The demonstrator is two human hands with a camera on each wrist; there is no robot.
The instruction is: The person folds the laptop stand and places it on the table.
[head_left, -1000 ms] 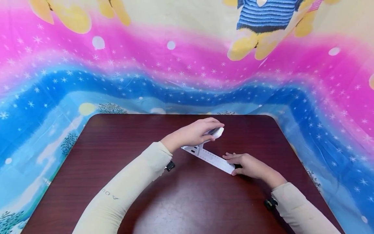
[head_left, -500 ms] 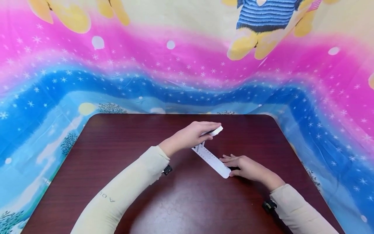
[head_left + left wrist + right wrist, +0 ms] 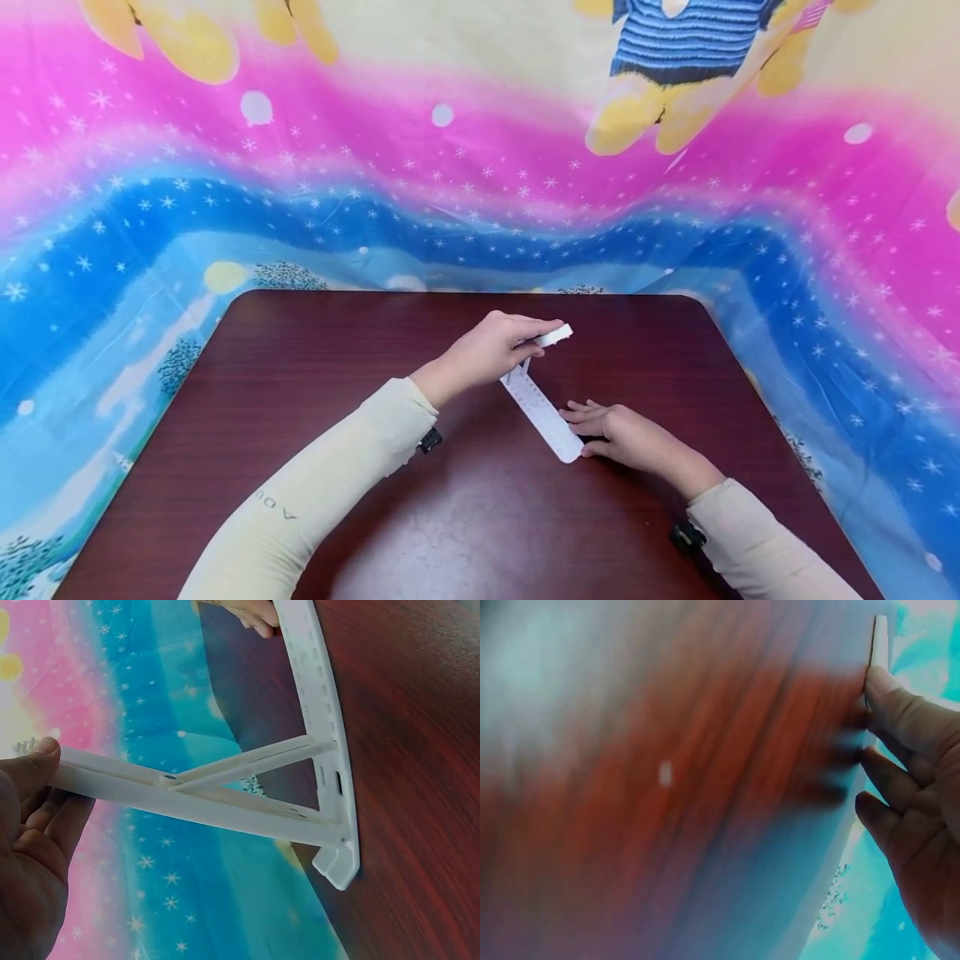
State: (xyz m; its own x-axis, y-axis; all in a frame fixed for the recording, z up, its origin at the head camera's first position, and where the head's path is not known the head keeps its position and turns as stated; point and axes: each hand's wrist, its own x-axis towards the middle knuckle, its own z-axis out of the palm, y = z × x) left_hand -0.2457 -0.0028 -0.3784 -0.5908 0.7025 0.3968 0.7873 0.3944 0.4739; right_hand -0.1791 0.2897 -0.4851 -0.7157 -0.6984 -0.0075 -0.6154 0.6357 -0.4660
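A white folding stand (image 3: pixel 542 417) stands on the brown table, its flat base running diagonally toward me. In the left wrist view its raised upper arm (image 3: pixel 195 806) meets the base at a hinge, with a strut (image 3: pixel 247 761) bracing the two. My left hand (image 3: pixel 487 348) pinches the free end of this upper arm between thumb and fingers. At the base's near end is my right hand (image 3: pixel 630 437), its thumb touching the corner and its spread fingers beside the right edge. The right wrist view shows the thumb (image 3: pixel 896 697) against the white strip's end.
The dark brown table (image 3: pixel 337 350) has rounded far corners. Behind and around it hangs a pink and blue patterned cloth (image 3: pixel 480 183). Light glares off the table's near middle.
The stand has turned: the near end of its base has swung left and toward me, with my right hand following. My left hand still holds the upper arm, now slightly lower and flatter.
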